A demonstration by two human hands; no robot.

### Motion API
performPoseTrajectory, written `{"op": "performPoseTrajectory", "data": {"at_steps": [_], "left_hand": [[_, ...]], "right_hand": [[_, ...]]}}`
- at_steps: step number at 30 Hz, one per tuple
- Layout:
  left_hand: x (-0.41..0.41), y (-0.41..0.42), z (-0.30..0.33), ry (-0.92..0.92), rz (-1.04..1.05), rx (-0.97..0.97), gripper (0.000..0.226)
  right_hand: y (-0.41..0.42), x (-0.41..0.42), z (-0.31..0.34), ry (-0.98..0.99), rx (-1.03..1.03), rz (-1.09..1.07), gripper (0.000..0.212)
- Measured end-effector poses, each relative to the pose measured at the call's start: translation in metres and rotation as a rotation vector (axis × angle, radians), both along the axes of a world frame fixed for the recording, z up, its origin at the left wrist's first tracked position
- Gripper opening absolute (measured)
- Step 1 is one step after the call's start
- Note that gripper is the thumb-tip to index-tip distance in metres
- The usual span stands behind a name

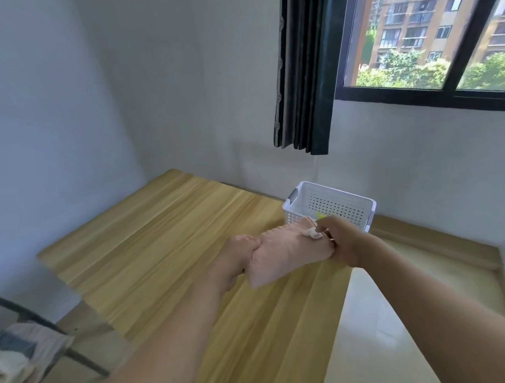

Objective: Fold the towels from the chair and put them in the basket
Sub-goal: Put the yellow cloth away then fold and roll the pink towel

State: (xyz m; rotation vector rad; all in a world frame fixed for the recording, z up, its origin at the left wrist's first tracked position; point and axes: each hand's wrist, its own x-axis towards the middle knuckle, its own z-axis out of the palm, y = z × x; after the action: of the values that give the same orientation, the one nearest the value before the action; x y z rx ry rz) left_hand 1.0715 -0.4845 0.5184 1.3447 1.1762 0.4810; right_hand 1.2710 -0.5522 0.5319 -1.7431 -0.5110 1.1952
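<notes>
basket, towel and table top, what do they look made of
The white perforated basket looks like moulded plastic: rows of even round holes, smooth semi-matte walls. The folded pink towel, gripped by the left hand and right hand, looks like soft terry cloth: fuzzy, ribbed surface. The pale yellow table top shows straight wood grain, probably laminate or veneer; solid wood cannot be ruled out.

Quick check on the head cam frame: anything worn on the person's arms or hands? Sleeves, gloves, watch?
Nothing visible. The left hand and right hand are bare, no gloves, and both forearms are bare to the frame edge: no sleeves, watch or bands. Rings cannot be ruled out; the fingers are blurred.
</notes>
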Motion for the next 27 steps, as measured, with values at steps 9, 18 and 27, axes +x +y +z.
{"op": "performPoseTrajectory", "data": {"at_steps": [9, 18, 27], "left_hand": [[0.098, 0.007, -0.019, -0.013, 0.069, -0.003, 0.012], [0.195, 0.019, -0.026, 0.261, -0.055, 0.323, 0.014], [0.244, 0.09, -0.017, 0.415, 0.015, 0.58, 0.012]], "right_hand": [[0.011, 0.09, -0.012, -0.153, -0.196, 0.219, 0.034], [0.058, 0.201, -0.031, -0.481, -0.191, 0.275, 0.041], [0.143, 0.233, -0.014, -0.871, 0.085, 0.364, 0.014]]}}
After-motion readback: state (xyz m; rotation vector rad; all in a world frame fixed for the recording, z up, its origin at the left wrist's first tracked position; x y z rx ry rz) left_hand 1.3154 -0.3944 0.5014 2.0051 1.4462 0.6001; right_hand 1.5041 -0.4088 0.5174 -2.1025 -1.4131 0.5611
